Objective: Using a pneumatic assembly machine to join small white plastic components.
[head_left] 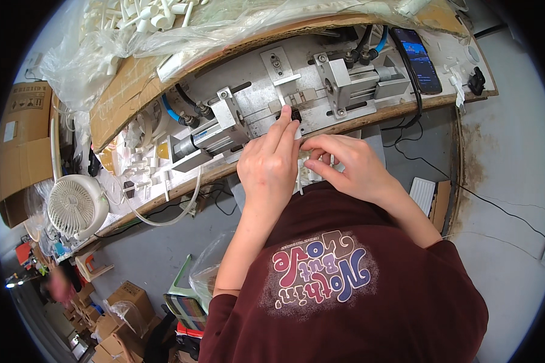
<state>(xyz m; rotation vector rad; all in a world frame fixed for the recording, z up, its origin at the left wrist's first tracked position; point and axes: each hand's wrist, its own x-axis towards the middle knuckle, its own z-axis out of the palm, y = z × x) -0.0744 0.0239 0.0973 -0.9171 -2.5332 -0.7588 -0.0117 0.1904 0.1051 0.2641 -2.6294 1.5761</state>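
My left hand (269, 166) reaches over the front edge of the bench with its fingers stretched out. Its fingertips rest at a small metal fixture (301, 97) between two pneumatic cylinders. A white T-shaped plastic piece (287, 81) lies at that fixture, and my index fingertip meets its near end. My right hand (348, 163) is curled just right of the left, thumb and fingers close together; what they hold, if anything, is hidden. Under both hands, at my lap, several small white plastic parts (309, 176) show.
The left cylinder (215, 134) and right cylinder (360, 83) flank the fixture. A phone (419, 63) lies at the right. White plastic parts (157, 18) fill a bag behind a cardboard flap (124, 112). A small fan (75, 207) and a clear hose (184, 212) are on the left.
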